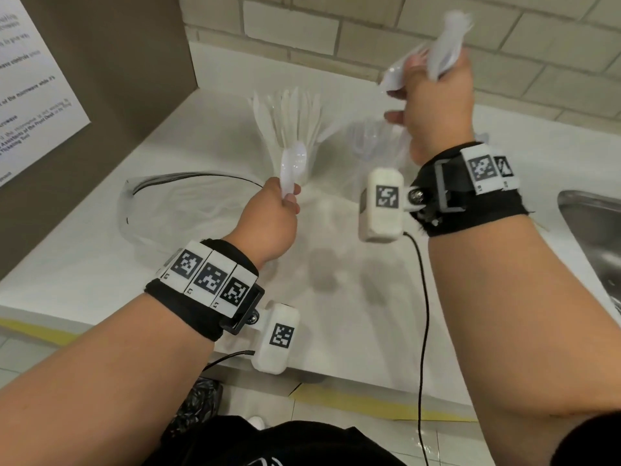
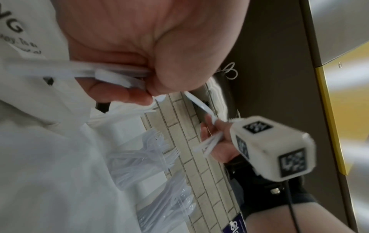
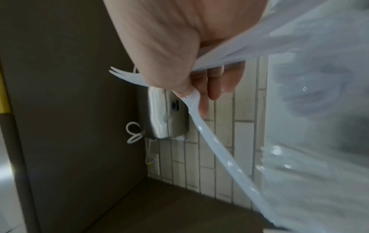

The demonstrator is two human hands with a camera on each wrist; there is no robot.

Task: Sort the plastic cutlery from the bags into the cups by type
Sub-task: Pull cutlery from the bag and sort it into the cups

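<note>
My left hand (image 1: 289, 200) grips a white plastic spoon (image 1: 294, 159) by its handle, bowl up, just in front of a clear cup (image 1: 304, 176) fanned full of white knives (image 1: 289, 109). In the left wrist view several white handles (image 2: 111, 73) lie in that fist. My right hand (image 1: 413, 79) is raised at the back right, gripping a bundle of white forks (image 1: 447, 45) together with a clear plastic bag (image 1: 393, 75). The right wrist view shows one fork (image 3: 196, 108) in the fingers and the bag (image 3: 311, 97) hanging beside it. A second clear cup (image 1: 366, 142) stands below the right hand, blurred.
Another clear bag (image 1: 161, 200) lies open on the white counter (image 1: 336, 297) at the left. A steel sink (image 1: 594, 230) is at the right edge. A brown panel (image 1: 117, 79) with a notice stands at the left, a tiled wall (image 1: 336, 28) behind.
</note>
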